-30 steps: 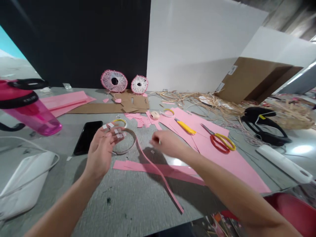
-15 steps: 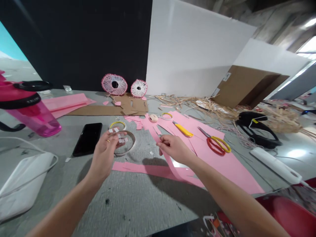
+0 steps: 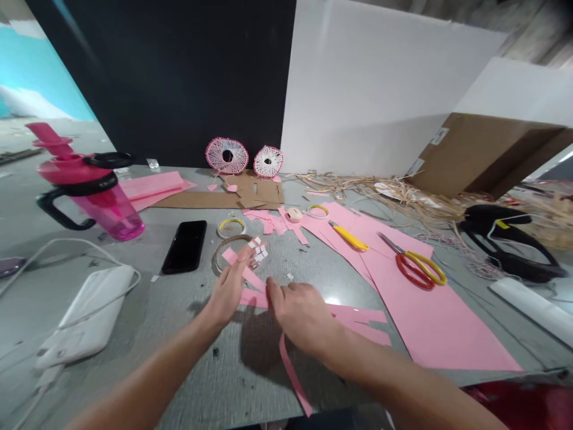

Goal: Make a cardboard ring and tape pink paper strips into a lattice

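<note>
Both hands work low over a grey bench (image 3: 134,298), close together near its front edge. The left hand (image 3: 230,285) is open, its fingers raised and spread, with a cluster of small white tape tabs (image 3: 258,251) stuck around the fingertips. A short pink paper strip (image 3: 233,258) lies against that hand's far side. The right hand (image 3: 298,313) curves down over a long pink paper strip (image 3: 293,376), which emerges beneath it and hangs toward the bench edge; the hand hides whether the strip is pinched. A wider pink strip (image 3: 358,316) lies flat just beyond the right hand.

Just past the left fingertips sit a thin brown hoop (image 3: 226,246) and a small tape roll with a yellow core (image 3: 231,227). A black phone (image 3: 184,246) lies to the left of them. To the right, a yellow utility knife (image 3: 349,236) and red-and-yellow scissors (image 3: 418,269) rest on a large pink sheet (image 3: 430,322).

The step in hand looks like preparing pink strips with tape tabs at the ready. The next move calls for steadying a strip and lifting one tab free.
</note>
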Demonstrator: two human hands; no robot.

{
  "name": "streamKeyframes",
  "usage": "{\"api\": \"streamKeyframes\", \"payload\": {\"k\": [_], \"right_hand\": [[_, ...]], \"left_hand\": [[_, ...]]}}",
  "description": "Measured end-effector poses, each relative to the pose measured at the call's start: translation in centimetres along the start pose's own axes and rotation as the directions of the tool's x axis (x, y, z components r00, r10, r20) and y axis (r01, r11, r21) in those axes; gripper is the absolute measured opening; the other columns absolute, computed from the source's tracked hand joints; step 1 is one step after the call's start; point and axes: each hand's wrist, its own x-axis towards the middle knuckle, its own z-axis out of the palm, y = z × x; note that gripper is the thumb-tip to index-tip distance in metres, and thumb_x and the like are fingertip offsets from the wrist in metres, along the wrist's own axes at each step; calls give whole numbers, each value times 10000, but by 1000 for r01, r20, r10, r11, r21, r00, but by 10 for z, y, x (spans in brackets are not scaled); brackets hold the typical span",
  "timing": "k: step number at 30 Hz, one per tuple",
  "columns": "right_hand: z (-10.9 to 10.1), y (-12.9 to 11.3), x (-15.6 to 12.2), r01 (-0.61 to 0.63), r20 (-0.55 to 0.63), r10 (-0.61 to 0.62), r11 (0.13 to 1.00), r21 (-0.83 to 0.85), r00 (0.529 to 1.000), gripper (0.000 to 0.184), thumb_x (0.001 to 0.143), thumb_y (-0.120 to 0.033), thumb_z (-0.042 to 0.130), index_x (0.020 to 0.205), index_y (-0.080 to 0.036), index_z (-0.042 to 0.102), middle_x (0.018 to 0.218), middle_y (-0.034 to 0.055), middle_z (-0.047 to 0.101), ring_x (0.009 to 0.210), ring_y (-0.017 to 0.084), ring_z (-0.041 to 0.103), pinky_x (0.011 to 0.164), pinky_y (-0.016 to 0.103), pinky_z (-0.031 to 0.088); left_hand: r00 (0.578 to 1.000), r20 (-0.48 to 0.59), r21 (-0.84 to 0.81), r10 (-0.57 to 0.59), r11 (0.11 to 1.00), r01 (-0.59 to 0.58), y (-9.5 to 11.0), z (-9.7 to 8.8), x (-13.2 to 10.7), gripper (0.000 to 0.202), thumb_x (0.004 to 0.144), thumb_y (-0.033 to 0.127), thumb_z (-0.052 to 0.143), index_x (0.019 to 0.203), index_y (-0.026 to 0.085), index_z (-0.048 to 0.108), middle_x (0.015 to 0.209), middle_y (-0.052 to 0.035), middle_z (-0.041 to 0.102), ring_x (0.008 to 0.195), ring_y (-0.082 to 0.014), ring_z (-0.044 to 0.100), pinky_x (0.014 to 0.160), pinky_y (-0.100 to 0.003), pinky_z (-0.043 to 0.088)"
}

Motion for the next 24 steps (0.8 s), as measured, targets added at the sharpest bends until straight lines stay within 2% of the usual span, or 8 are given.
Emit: {"api": "streamKeyframes", "payload": {"k": [3,6,8,10,12,16,20,24], "right_hand": [[-7,13,-3,12,-153,31,963,271,988,235,984,-328,503,1000,-155,661,841,105,727,725,222,672,640,303,454],[-19,30,-4,15,-364,221,838,546,905,226,983,-289,458,893,-195,643,800,41,689,691,156,613,644,260,432],[-22,34,-3,64,-430,282,771,634,858,204,960,-258,468,873,-197,641,795,32,673,697,146,592,657,255,429],[-20,30,-1,85,-392,273,717,692,879,178,937,-242,503,868,-193,659,835,35,680,725,145,593,680,259,431],[-15,22,2,67,-284,241,642,764,928,146,917,-239,547,887,-191,681,875,35,695,747,144,601,688,258,432],[-2,9,6,7,-100,179,458,889,979,112,892,-246,585,822,-180,643,752,-5,661,655,123,559,625,240,412],[4,9,8,-29,-83,259,402,915,962,156,852,-203,593,703,-184,552,670,-33,594,617,110,514,601,230,388],[7,10,9,-29,-86,257,411,911,963,141,854,-195,598,714,-181,588,666,-33,608,607,107,519,579,223,376]], "left_hand": [[996,55,-120,-74,990,80,5,1,2,390,869,486,561,1129,245,725,1262,-105,711,1290,-325,586,1115,-519,437],[983,160,-117,-90,987,110,7,1,-3,428,859,552,591,1127,252,735,1283,-105,702,1335,-333,546,1143,-525,403],[967,231,-78,-103,989,124,6,-1,-7,448,875,581,576,1166,276,727,1328,-89,679,1382,-320,498,1176,-514,359],[959,262,-13,-111,993,119,3,-4,-12,444,895,579,553,1200,302,718,1355,-70,663,1420,-300,454,1199,-495,323],[952,282,67,-120,992,105,1,-8,-16,441,911,564,542,1233,312,707,1366,-64,656,1451,-290,410,1223,-488,274],[945,301,140,-125,986,86,-1,-8,-17,463,926,557,536,1273,292,691,1364,-74,657,1465,-296,385,1244,-493,204],[990,131,70,-46,997,38,-5,-3,-11,456,890,556,582,1195,252,732,1203,-90,741,1346,-337,532,1155,-501,398],[995,29,55,-99,994,97,-6,-1,-7,391,873,505,607,1090,220,765,1035,-91,779,1138,-346,668,981,-477,556]]}}
